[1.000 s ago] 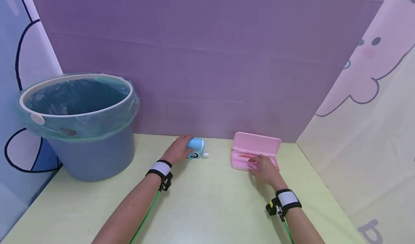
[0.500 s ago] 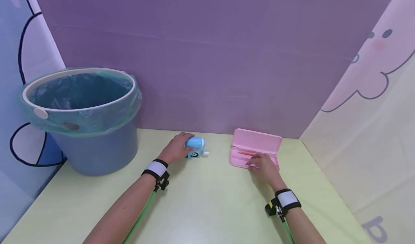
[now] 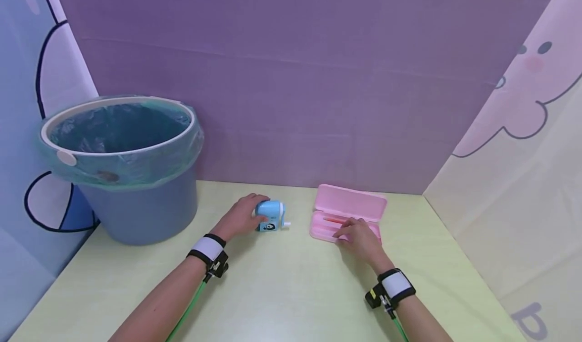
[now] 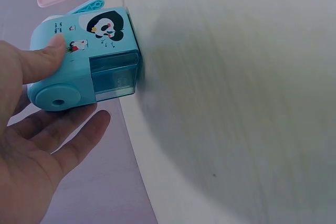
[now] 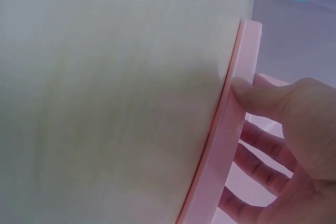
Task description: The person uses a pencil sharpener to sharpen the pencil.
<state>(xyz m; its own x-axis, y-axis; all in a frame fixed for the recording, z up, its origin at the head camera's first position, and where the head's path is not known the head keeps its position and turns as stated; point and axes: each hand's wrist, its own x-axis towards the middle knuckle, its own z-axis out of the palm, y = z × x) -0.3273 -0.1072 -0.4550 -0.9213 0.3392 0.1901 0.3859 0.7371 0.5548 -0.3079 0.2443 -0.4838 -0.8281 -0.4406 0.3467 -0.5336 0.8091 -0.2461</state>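
A light-blue crank pencil sharpener [image 3: 272, 215] with a panda print stands on the table at the middle. My left hand [image 3: 238, 218] grips it from the left, thumb on its printed face, fingers behind. The left wrist view shows the sharpener's round pencil hole and clear shavings drawer [image 4: 116, 74]. To the right lies a pink pencil case [image 3: 350, 202], lid raised, with an orange-red pencil [image 3: 334, 220] inside. My right hand [image 3: 361, 241] holds the case's front wall [image 5: 228, 116], thumb outside and fingers inside; the hand hides part of the tray.
A blue bin [image 3: 141, 208] lined with a green-tinted bag stands at the left of the table [image 3: 282, 291]. A purple backdrop [image 3: 291, 79] rises behind the table's far edge, and a printed cloth [image 3: 514, 190] borders the right side.
The sharpener has come a little nearer to me with my left hand. The pencil case has slid left and slightly nearer in my right hand.
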